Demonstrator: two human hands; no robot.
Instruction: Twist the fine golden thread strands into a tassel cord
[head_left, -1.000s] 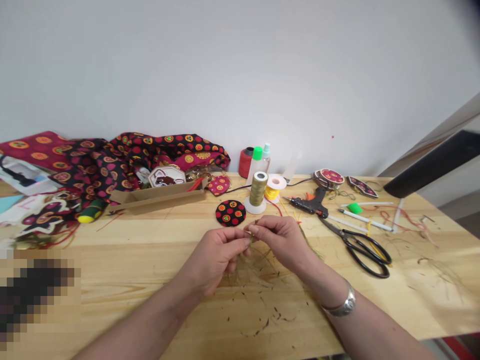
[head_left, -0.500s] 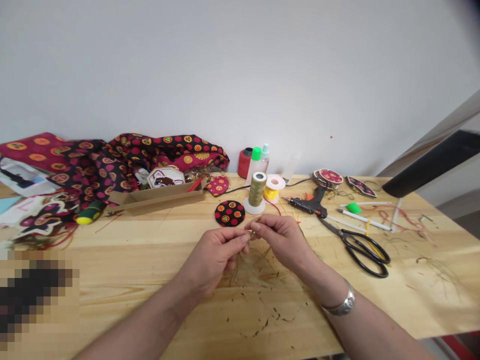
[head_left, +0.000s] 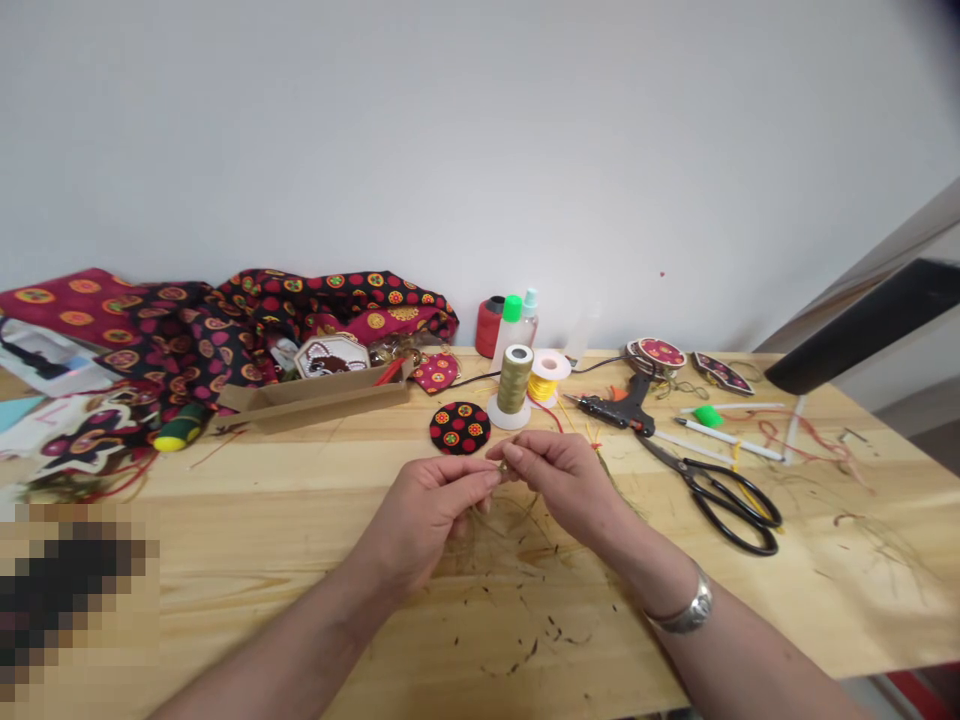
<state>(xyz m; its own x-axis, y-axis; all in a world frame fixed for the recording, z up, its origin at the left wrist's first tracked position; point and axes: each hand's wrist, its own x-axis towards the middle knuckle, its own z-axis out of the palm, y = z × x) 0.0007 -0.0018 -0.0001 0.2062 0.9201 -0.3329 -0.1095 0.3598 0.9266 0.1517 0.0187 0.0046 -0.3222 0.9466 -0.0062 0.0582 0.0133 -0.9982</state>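
Each grip is drawn to a fine pinch: the left hand (head_left: 424, 505) and the right hand (head_left: 570, 480) both press thumb against forefinger, almost tip to tip, and appear to have hold of the same olive strands (head_left: 503, 466). Beneath them spreads the wooden surface (head_left: 300, 540), with the pile of patterned fabric (head_left: 330, 285) against the wall at the far left. A long cardboard tray (head_left: 322, 400) lies in front of that pile, well apart from the left fingertips. On the other side, the black-handled scissors (head_left: 739, 505) lie open-handled toward the person, their blades pointing away and leftward; the right hand is clearly the nearer one to them. The glue gun (head_left: 619, 408) rests beyond the right hand, its nozzle turned left. Straight ahead of the joined fingertips stands the upright spool of olive thread (head_left: 514, 385), and just left of it a round patterned disc (head_left: 460, 427) lies flat, near the left forefinger but not touching it. As for the strands themselves, neither hand is nearer: the short pinched length lies directly between the two grips, seeming to run crosswise from left to right, while loose ends trail below toward the person. Fingers cover most of it, so whether a knot sits there cannot be told. Smallest of all, dark scraps (head_left: 534, 648) dot the wood nearer the person.
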